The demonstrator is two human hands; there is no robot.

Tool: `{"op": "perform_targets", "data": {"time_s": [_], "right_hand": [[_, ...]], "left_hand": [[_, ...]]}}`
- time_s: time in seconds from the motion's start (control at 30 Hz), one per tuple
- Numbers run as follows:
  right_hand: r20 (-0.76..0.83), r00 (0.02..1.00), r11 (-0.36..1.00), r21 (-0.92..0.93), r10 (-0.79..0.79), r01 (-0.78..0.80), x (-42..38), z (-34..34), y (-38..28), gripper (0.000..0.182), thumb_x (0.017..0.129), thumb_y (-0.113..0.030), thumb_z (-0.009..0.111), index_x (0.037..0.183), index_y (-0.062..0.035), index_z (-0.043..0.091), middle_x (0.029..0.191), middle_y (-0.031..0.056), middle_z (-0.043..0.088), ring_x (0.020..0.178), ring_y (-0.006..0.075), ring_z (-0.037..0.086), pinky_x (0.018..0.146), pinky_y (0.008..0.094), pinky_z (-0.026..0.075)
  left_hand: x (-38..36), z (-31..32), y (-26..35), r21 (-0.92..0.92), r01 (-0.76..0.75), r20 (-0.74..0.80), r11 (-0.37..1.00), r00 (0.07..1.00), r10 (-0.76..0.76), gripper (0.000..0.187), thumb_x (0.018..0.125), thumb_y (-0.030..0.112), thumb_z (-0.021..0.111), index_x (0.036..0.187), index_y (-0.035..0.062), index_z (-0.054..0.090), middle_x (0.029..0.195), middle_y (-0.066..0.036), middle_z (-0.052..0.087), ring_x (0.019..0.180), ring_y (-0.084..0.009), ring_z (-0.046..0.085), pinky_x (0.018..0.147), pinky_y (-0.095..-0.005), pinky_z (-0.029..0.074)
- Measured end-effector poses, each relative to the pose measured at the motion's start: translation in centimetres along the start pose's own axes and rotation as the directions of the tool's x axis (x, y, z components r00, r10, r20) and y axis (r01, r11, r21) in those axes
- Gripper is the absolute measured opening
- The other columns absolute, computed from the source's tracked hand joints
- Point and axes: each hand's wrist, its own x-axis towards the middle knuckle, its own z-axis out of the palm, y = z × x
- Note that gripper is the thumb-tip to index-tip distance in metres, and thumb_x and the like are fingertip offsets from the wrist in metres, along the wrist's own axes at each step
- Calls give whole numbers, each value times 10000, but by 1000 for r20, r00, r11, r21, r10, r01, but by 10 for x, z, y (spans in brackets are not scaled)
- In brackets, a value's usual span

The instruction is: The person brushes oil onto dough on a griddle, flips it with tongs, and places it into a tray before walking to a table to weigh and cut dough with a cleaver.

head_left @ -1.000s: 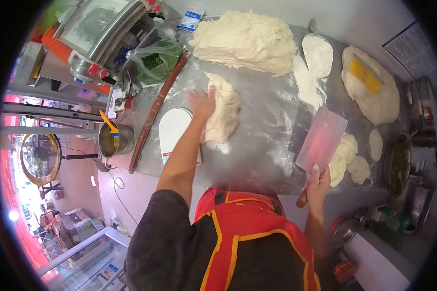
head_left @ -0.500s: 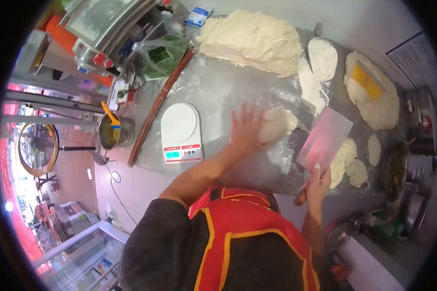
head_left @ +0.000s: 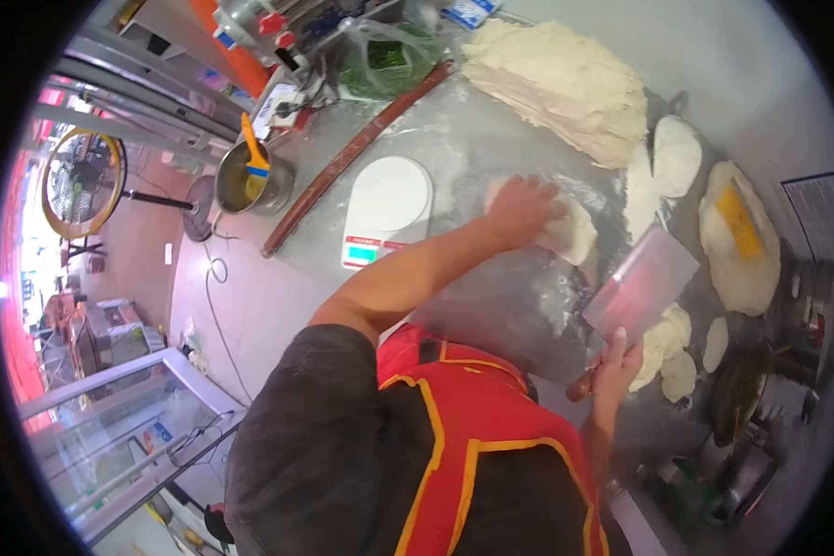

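My left hand [head_left: 525,213] is on the left part of a small, flat dough piece [head_left: 576,233], with its fingers bent over the dough and slightly blurred. In my right hand [head_left: 617,364] is the wooden handle of a broad, flat metal blade [head_left: 643,284], tilted up to the right above the table. Just beyond the blade, near the table's front edge, lie lumps of dough [head_left: 665,343]. White flour [head_left: 641,199] is heaped behind the flat piece, beside a flour-filled scoop [head_left: 676,156].
A white scale [head_left: 391,195] stands left of the dough piece. Behind it are a long wooden rod [head_left: 361,153], a bag of greens [head_left: 387,63] and a large dough mass [head_left: 561,88]. A pot [head_left: 273,190] holds an orange-handled brush. Rightward, a yellow scraper [head_left: 739,222] rests on dough.
The view has turned, shifting the tabletop things. My left hand has come from beside the dough piece onto it, its spread fingers now bent. My right hand still holds the blade.
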Motion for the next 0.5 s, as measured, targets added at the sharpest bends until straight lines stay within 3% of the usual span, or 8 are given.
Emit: {"op": "perform_targets", "data": {"time_s": [0.1,0.13,0.2,0.27,0.3,0.33,0.43,0.5], "right_hand": [[43,999,999,8,-33,32,2,4,5,239,938,-174,464,1098,3,462,726,51,502,391,70,385,342,223,350],[53,998,1000,-3,-19,19,0,4,5,228,937,-173,465,1089,-2,466,717,47,499,392,69,385,342,222,348],[72,997,999,-43,5,-2,-4,6,3,213,935,-169,467,1068,-3,477,671,30,477,395,65,388,348,218,343],[88,996,995,-101,20,-11,-3,12,-5,203,933,-164,468,1046,3,490,595,2,437,401,60,393,358,212,337],[102,995,993,-121,24,-12,-1,16,-8,197,931,-164,471,1028,6,488,602,13,454,408,76,411,367,238,354],[117,993,990,-141,31,-14,0,19,-11,193,928,-164,474,1011,9,487,608,23,472,416,92,429,376,264,370],[161,981,933,-324,-107,154,11,26,-2,197,924,-173,472,973,17,484,642,108,546,460,221,514,445,368,421],[238,950,819,-490,-203,298,14,34,-3,203,923,-188,472,978,7,477,654,166,573,507,312,554,483,413,436]], "left_hand": [[-30,44,-16,285,26,-205,958,978,35,491,692,374,688,1119,159,579,1194,-104,538,1161,-294,469,939,-405,375],[-26,31,-20,113,130,-21,985,992,-128,515,711,385,672,1155,152,557,1217,-119,521,1178,-307,446,953,-426,352],[-8,-1,-28,-163,415,416,895,852,-319,565,748,407,641,1227,136,513,1265,-148,486,1212,-334,401,980,-468,308],[5,13,-48,-242,298,8,923,952,-305,600,771,440,613,1271,138,474,1276,-162,465,1228,-363,368,986,-516,276],[9,24,-57,-259,228,-209,939,936,-284,618,783,456,599,1293,140,455,1281,-170,454,1236,-378,352,989,-540,260],[2,55,-50,-114,347,-106,931,928,-358,587,807,456,570,1288,139,461,1306,-166,426,1236,-397,339,994,-581,227],[-36,73,-14,47,292,-219,955,936,-276,582,817,449,565,1301,146,450,1325,-160,414,1242,-391,332,1005,-575,222],[-55,61,-3,2,268,-163,964,951,-264,586,818,396,586,1322,143,427,1354,-159,389,1281,-373,296,1024,-576,209]]}}
